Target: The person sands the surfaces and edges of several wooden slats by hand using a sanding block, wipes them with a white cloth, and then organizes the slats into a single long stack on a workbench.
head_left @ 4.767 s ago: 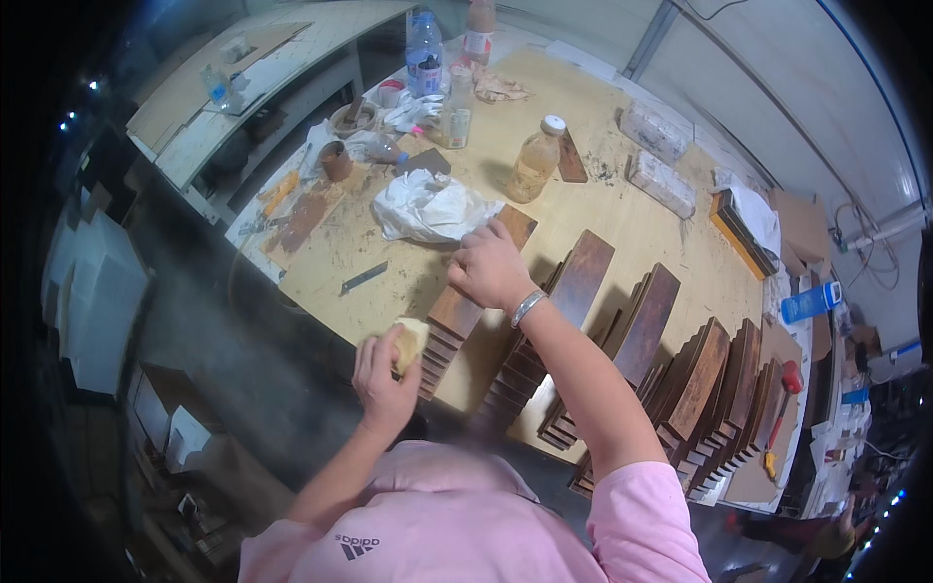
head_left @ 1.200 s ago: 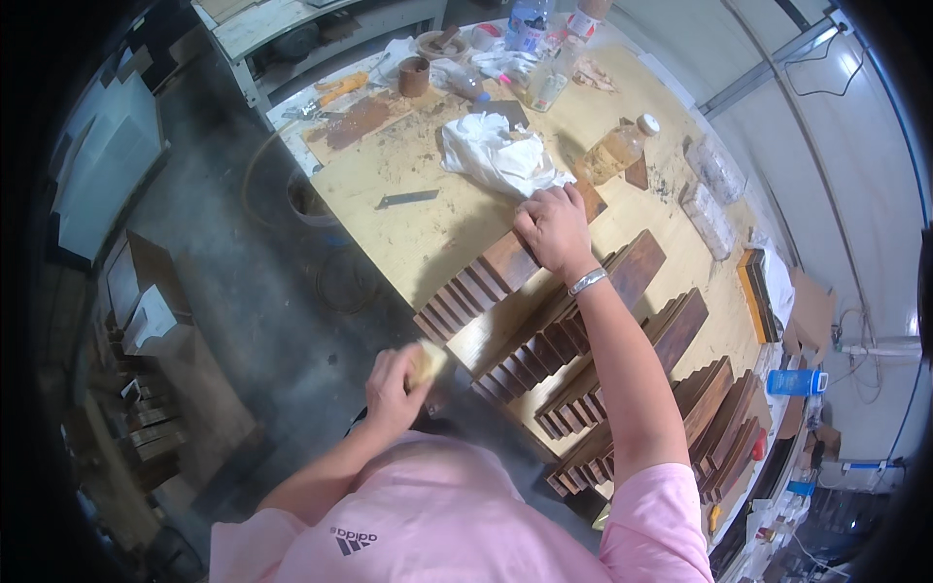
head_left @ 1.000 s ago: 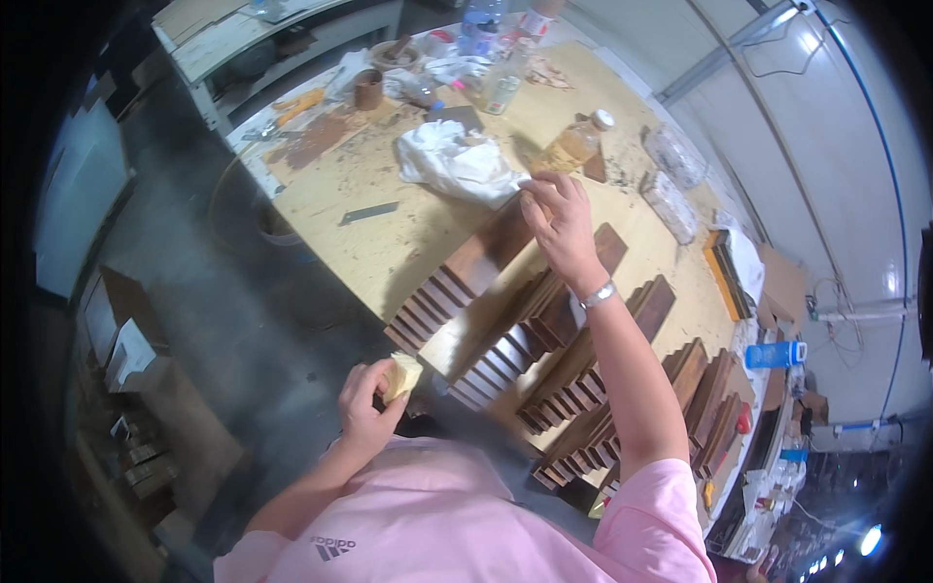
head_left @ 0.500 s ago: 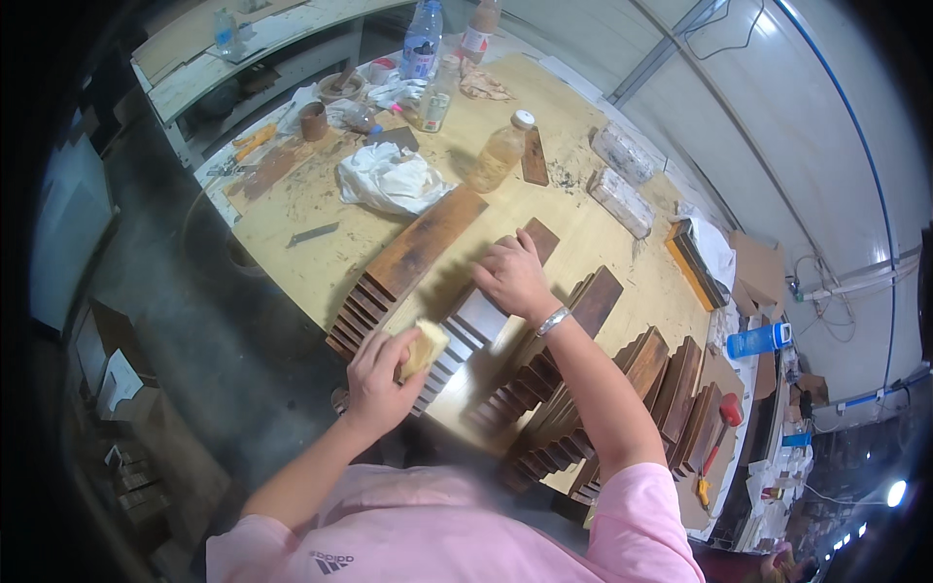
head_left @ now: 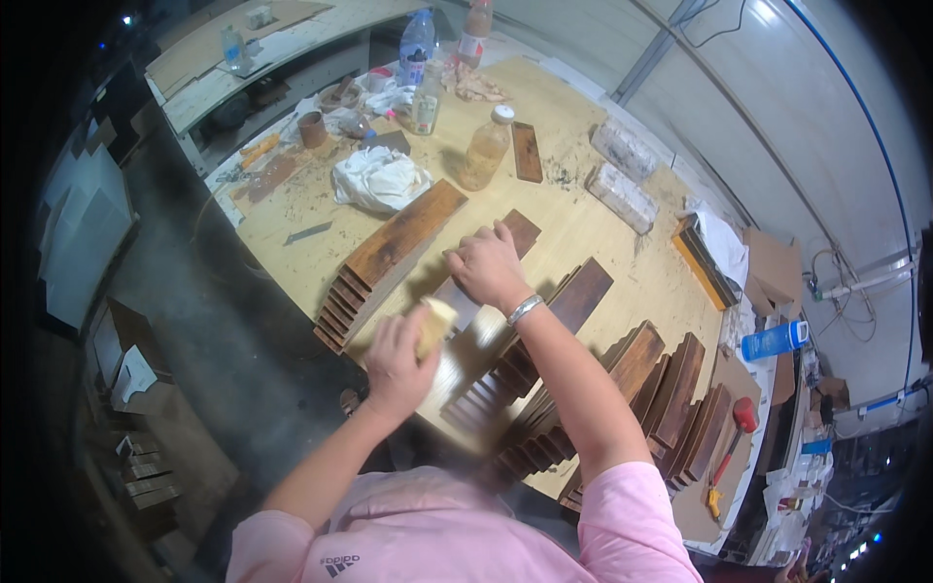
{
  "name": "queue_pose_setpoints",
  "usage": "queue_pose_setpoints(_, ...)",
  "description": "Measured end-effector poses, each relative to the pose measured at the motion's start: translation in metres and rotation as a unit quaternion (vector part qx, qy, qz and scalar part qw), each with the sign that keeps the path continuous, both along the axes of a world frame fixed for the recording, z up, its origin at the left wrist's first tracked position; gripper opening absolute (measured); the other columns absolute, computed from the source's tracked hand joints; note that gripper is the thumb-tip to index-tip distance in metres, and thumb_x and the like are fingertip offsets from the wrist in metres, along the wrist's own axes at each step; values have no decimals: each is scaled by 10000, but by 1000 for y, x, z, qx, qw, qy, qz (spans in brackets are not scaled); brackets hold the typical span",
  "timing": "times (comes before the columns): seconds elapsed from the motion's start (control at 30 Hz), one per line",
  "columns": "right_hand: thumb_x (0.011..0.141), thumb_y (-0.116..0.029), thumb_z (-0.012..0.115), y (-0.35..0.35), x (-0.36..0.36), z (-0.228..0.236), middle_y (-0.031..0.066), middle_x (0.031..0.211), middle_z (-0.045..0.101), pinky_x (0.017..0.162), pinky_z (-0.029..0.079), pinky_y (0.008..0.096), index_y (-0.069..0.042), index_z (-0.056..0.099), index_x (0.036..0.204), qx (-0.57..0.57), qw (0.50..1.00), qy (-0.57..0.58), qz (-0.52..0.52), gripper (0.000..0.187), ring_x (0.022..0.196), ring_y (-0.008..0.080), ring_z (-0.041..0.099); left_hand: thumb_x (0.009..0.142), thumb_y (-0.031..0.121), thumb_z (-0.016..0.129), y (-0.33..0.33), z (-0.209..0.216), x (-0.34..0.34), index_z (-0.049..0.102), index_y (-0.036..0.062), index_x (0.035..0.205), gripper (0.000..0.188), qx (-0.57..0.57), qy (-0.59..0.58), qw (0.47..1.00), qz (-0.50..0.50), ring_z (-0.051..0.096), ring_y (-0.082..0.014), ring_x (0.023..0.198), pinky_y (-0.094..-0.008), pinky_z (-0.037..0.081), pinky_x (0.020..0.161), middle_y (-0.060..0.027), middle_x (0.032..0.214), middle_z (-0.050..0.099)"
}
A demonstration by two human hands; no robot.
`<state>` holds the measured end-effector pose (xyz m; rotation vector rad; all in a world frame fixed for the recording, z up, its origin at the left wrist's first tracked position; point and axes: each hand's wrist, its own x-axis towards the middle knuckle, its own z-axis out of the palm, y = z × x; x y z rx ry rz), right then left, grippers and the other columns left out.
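My left hand [head_left: 398, 367] is closed round a pale yellow sponge-like block [head_left: 437, 326], held at the near end of a row of brown wooden boards. That near end is blurred and partly hidden behind the hand and block. Farther along, my right hand [head_left: 489, 267] curls over the top board [head_left: 522, 231] of the same row, pressing on it. A metal bracelet circles the right wrist. To the left lies a stepped stack of boards [head_left: 403, 238]. Another stepped stack [head_left: 583, 291] stands just right of my right forearm.
More board stacks [head_left: 678, 384] line the table's right side. Beyond the hands are a capped jar [head_left: 484, 151], a crumpled white cloth [head_left: 379, 180], a loose board [head_left: 527, 153] and two wrapped blocks [head_left: 622, 197]. A red-headed mallet [head_left: 743, 416] lies near the right edge.
My left hand has moved the yellow block up and right along the boards, closer to my right hand. The right hand keeps its hold on the boards. The whole view has shifted slightly.
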<state>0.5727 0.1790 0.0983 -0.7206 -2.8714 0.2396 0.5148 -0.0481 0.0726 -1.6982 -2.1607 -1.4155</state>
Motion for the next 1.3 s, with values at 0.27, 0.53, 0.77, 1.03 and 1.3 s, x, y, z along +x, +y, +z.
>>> queue_pose_setpoints(0.27, 985, -347, 514, -4, 3, 4, 142, 852, 728, 1191, 312, 531, -26, 754, 752, -28, 999, 19, -4, 464, 1009, 323, 632, 780, 74, 760, -7, -4, -6, 644, 64, 1276, 510, 1, -35, 998, 49, 554, -341, 820, -482, 475, 710, -121, 890, 556)
queue_pose_setpoints(0.53, 985, -356, 507, 2, 0, 0, 154, 842, 726, 1200, 309, 536, -24, 743, 739, -27, 999, 17, -11, 476, 1012, 325, 636, 765, 44, 757, -13, -1, -7, 632, 64, 1256, 507, -19, -46, 998, 41, 568, -362, 841, -480, 481, 725, -129, 910, 563)
queue_pose_setpoints(0.77, 989, -333, 508, 5, -2, -2, 68, 845, 687, 1210, 285, 534, -99, 748, 748, -6, 1000, -12, -4, 413, 1033, 281, 606, 752, 66, 769, -27, -7, 5, 641, 76, 1285, 549, -12, -18, 1000, -15, 585, -345, 826, -469, 499, 706, -119, 918, 571)
queue_pose_setpoints(1.03, 959, -310, 514, 2, 2, -10, 68, 838, 671, 1214, 283, 537, -110, 737, 745, -4, 1000, 14, -10, 368, 1022, 289, 600, 753, 79, 797, -45, -4, 14, 661, 70, 1197, 464, -29, -43, 998, -34, 582, -337, 806, -442, 496, 706, -122, 865, 560)
queue_pose_setpoints(1.3, 981, -337, 512, -3, -1, 3, 115, 865, 725, 1221, 290, 527, -82, 784, 759, -4, 1000, 8, -1, 435, 1043, 304, 617, 750, 81, 788, -59, -8, 22, 664, 85, 1242, 507, -49, -31, 995, -82, 603, -338, 847, -445, 502, 747, -122, 882, 585)
